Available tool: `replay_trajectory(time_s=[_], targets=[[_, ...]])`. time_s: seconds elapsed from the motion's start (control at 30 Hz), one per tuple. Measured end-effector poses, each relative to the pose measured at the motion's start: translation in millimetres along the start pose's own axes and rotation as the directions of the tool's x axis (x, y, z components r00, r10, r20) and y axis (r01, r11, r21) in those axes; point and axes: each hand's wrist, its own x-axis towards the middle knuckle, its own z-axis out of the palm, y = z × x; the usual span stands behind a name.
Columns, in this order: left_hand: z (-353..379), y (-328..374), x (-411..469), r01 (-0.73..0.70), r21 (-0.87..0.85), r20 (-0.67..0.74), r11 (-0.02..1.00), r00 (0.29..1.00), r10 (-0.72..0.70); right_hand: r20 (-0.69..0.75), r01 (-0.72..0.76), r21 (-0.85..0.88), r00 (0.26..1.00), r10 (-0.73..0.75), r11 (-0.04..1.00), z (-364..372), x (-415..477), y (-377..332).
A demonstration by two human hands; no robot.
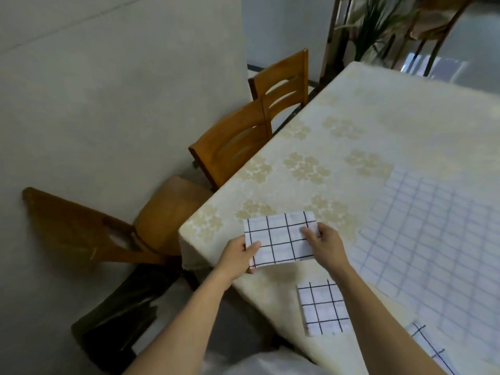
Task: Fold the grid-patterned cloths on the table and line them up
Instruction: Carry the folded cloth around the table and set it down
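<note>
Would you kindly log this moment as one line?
left hand, right hand: grip folded cloth at table corner | second folded cloth: on table | large cloth: spread flat

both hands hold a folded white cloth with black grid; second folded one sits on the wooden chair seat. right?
No: the second folded black-grid white cloth lies on the cream floral-covered table, not a seat. Left hand and right hand do hold the first folded black-grid cloth. Head view shows it.

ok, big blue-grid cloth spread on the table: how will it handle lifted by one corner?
Likely floppy and light: the blue-grid cloth lies thin and flat on the tablecloth, so it should drape. Pushed across that fabric, it would probably bunch, not slide.
</note>
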Motion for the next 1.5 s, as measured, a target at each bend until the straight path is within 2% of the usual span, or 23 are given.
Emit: replay_trajectory(time_s=[0.07,0.17,0.4,0.53,0.67,0.77,0.8,0.87,0.93,0.97,1.03,1.07,1.13,1.2,1.27,1.4,1.5], targets=[[3.9,-4.2,16.2,0.022,0.006,0.058,1.0,0.998,-0.022,-0.005,-0.058,-0.021,0.998,0.058,0.998,2.9,13.8,11.7],[3.7,-12.0,43.0,0.025,0.082,0.081,0.996,0.996,-0.032,0.074,-0.171,-0.091,0.981,0.178,0.981,8.6,30.1,34.4],[7.8,-24.6,83.9,0.053,0.416,0.097,0.908,0.99,-0.102,0.031,-0.293,-0.168,0.953,0.302,0.941,26.3,34.7,64.5],[9.7,-27.7,91.7,0.071,0.486,0.068,0.871,0.991,-0.119,-0.045,-0.322,-0.116,0.947,0.319,0.939,36.3,31.3,74.8],[8.6,-34.0,98.3,0.123,0.439,0.038,0.89,0.987,-0.155,-0.085,-0.335,-0.157,0.942,0.325,0.929,46.8,33.0,79.6],[9.2,-34.1,101.3,0.032,0.536,0.056,0.844,0.996,-0.074,-0.163,-0.304,-0.288,0.95,0.266,0.908,52.3,31.0,80.0],[8.1,-33.1,102.0,-0.028,0.616,0.06,0.788,0.998,-0.011,-0.205,-0.281,-0.389,0.955,0.215,0.877,52.1,30.3,79.3],[4.4,-24.6,101.9,-0.192,0.777,0.113,0.6,0.98,0.166,-0.255,-0.171,-0.573,0.967,0.023,0.802,53.5,29.7,74.6],[5.5,-14.8,107.1,-0.386,0.816,0.269,0.429,0.912,0.309,-0.181,0.021,-0.617,0.969,-0.168,0.787,63.2,31.7,66.8],[8.7,-12.1,112.5,-0.478,0.793,0.374,0.378,0.872,0.317,-0.064,0.126,-0.62,0.976,-0.209,0.774,70.6,32.9,64.9],[19.3,-9.7,123.1,-0.6,0.75,0.565,0.279,0.8,0.201,0.183,0.241,-0.648,0.97,-0.16,0.722,87.4,31.5,69.3],[23.8,-10.6,128.3,-0.628,0.742,0.62,0.233,0.776,0.116,0.258,0.246,-0.672,0.962,-0.09,0.699,92.9,29.8,74.1],[26.9,-15.2,138.8,-0.648,0.73,0.66,0.215,0.751,0.019,0.298,0.21,-0.716,0.954,0.02,0.666,94.0,28.9,81.6],[21.9,-20.4,147.0,-0.643,0.724,0.665,0.249,0.747,-0.005,0.283,0.174,-0.771,0.955,0.085,0.613,88.1,29.9,80.0],[15.1,-21.7,150.4,-0.652,0.717,0.673,0.245,0.74,-0.001,0.252,0.073,-0.798,0.942,0.22,0.599,77.6,32.7,69.9],[-0.6,-24.4,153.3,-0.657,0.72,0.672,0.223,0.74,0.014,0.088,-0.118,-0.859,0.924,0.372,0.498,69.8,30.3,44.7],[-8.0,-27.7,152.9,-0.652,0.712,0.653,0.261,0.751,0.092,-0.023,-0.216,-0.785,0.947,0.32,0.581,73.0,15.9,28.3]])
